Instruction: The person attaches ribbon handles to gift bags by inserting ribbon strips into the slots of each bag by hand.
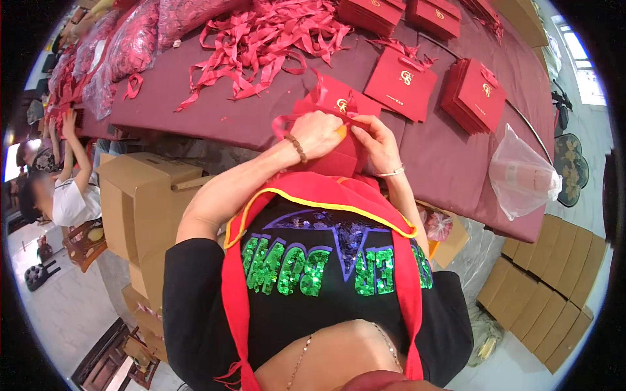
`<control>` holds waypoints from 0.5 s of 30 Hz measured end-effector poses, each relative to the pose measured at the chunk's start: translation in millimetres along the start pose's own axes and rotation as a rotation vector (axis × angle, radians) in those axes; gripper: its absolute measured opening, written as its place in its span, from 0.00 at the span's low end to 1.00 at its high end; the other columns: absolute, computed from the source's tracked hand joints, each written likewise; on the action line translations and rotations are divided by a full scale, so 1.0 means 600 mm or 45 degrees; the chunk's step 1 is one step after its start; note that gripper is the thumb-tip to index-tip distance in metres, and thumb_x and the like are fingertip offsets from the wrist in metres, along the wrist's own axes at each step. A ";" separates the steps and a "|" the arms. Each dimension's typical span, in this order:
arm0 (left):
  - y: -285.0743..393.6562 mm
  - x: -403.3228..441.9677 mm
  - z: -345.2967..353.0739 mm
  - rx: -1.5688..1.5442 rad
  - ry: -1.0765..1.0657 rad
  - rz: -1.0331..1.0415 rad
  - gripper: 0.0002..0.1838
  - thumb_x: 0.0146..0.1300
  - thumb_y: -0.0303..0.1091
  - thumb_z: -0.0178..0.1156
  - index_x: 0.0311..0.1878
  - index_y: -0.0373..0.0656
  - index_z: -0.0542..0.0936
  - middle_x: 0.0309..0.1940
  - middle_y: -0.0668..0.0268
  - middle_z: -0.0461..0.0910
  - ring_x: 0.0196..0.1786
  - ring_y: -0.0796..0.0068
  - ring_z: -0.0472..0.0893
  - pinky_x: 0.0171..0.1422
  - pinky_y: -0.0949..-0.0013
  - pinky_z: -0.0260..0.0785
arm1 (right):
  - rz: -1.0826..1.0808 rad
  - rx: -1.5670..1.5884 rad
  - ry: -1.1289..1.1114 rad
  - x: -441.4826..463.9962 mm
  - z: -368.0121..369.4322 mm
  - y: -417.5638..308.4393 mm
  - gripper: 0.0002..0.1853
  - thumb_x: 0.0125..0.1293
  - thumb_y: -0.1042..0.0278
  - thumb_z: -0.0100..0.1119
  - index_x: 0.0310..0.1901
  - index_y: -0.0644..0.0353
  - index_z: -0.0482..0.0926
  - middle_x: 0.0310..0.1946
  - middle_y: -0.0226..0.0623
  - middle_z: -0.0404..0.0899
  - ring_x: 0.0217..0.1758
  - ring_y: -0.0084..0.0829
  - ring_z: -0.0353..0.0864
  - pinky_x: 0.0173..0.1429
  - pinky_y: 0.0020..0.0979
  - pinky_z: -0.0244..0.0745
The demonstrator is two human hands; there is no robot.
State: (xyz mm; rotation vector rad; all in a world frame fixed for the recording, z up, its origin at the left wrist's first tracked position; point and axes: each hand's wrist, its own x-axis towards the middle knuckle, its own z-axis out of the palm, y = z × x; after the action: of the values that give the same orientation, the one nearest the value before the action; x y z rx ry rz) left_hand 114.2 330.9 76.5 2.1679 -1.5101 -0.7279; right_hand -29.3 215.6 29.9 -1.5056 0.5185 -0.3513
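At the table's near edge, a red paper bag (343, 155) with a gold logo is between my hands. My left hand (317, 135), with a beaded bracelet at the wrist, is closed on the bag's top edge, and something orange shows at its fingertips. On the right, my right hand (377, 142) pinches the same edge by the ribbon, thumb and forefinger together. A loop of red ribbon (282, 125) sticks out beside the left hand. Just beyond lies another red bag (400, 79). The ribbon ends between the fingers are too small to make out.
Loose red ribbons (261, 45) are heaped on the cloth-covered table (163, 107). Stacked red bags (475, 96) and a clear plastic bag (521, 173) lie to the right. Cardboard boxes (147, 202) stand at the left. A person (75, 199) works at the far left.
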 end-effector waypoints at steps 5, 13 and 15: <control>-0.029 0.011 0.026 -0.140 0.068 0.130 0.18 0.59 0.44 0.47 0.26 0.40 0.79 0.25 0.48 0.78 0.32 0.47 0.79 0.35 0.47 0.67 | -0.107 -0.245 0.039 -0.003 0.000 -0.011 0.12 0.63 0.69 0.57 0.47 0.62 0.78 0.40 0.39 0.82 0.46 0.26 0.80 0.52 0.27 0.72; 0.013 -0.017 0.026 0.258 0.198 0.065 0.11 0.61 0.39 0.49 0.31 0.43 0.75 0.22 0.52 0.77 0.26 0.50 0.79 0.29 0.50 0.70 | -0.033 -0.181 -0.053 -0.017 0.003 -0.019 0.12 0.64 0.73 0.55 0.48 0.62 0.76 0.40 0.38 0.80 0.45 0.24 0.77 0.51 0.27 0.72; 0.013 -0.021 0.026 0.367 0.296 0.156 0.09 0.60 0.39 0.52 0.31 0.45 0.75 0.21 0.59 0.79 0.25 0.57 0.80 0.27 0.55 0.70 | 0.003 -0.188 -0.081 -0.011 0.002 -0.009 0.12 0.63 0.73 0.56 0.49 0.62 0.75 0.39 0.36 0.80 0.43 0.21 0.76 0.49 0.26 0.72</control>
State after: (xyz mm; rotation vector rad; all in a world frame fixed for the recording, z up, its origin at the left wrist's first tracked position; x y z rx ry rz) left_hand 95.4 339.5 71.3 2.2428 -1.6864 -0.2182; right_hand -33.4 219.9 36.2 -1.6535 0.5047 -0.2671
